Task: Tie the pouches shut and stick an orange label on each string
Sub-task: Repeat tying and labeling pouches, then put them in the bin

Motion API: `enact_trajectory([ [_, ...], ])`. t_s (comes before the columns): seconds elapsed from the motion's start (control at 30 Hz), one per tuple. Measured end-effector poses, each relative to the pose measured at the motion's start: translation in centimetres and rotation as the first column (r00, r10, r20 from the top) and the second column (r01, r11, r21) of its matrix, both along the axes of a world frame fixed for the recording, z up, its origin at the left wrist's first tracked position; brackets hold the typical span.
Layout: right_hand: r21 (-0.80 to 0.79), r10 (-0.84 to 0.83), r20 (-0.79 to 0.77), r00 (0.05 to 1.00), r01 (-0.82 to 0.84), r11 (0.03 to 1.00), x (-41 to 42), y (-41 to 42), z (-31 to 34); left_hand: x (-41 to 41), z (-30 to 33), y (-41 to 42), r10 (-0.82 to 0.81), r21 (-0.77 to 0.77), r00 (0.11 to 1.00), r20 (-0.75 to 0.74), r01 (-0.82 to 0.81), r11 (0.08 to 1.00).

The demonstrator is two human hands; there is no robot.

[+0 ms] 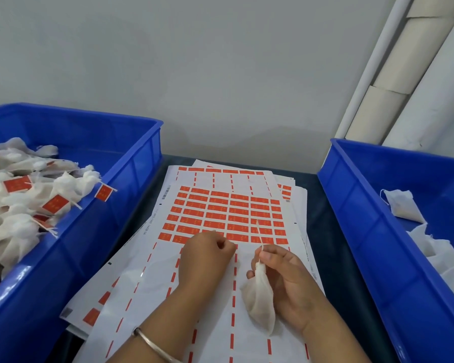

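— What was in the bins?
— The left blue bin (131, 163) held tied, labelled pouches (19, 213); the right blue bin (357, 195) held unlabelled ones (404, 205).
— And the hands?
— Over the label sheet (220, 213), the right hand (291, 279) pinched a small white pouch (260, 302) by its string (259, 233); the left hand (205, 254) was curled on the orange labels.

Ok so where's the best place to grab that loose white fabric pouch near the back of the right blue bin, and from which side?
Pinch the white fabric pouch at its upper corner, coming from above. It lies flat against the right blue bin floor, with a thin string loop at its upper left, so the raised corner probably gives fingers the easiest purchase.
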State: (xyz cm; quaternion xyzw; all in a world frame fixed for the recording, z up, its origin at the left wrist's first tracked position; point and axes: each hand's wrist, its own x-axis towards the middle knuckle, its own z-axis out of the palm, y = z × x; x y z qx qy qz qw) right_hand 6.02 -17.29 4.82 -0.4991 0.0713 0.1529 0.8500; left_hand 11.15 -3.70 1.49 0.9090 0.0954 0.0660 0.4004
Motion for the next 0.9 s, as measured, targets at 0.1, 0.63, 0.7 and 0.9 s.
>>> enact_trajectory([
  [0.1, 0.033, -0.01, 0.01, 1.0, 0.01, 0.999, -0.1, 0.3, 0.2, -0.2, 0.1, 0.0, -0.045, 0.017, 0.998, 0.046, 0.044, 0.999],
  [0.63, -0.03, -0.019, -0.02, 1.0, 0.019, 0.999, 0.3, 0.1, -0.5, 0.5, -0.5, -0.1, 0.005, 0.077, 0.996, 0.093, -0.012, 0.997],
  [0.7, -0.008, -0.025, -0.007, 1.0, 0.025, 1.0, 0.3, 0.1, -0.6, 0.5, -0.5, 0.0, 0.024, 0.01, 0.995, 0.098, -0.025, 1.0],
  [0.9, 0.13, -0.015, 0.102, 0.995, 0.001, 0.992, 0.1, 0.1, -0.2, -0.6, 1.1, 0.3, 0.102, -0.305, 0.965, 0.24, -0.025, 0.952],
])
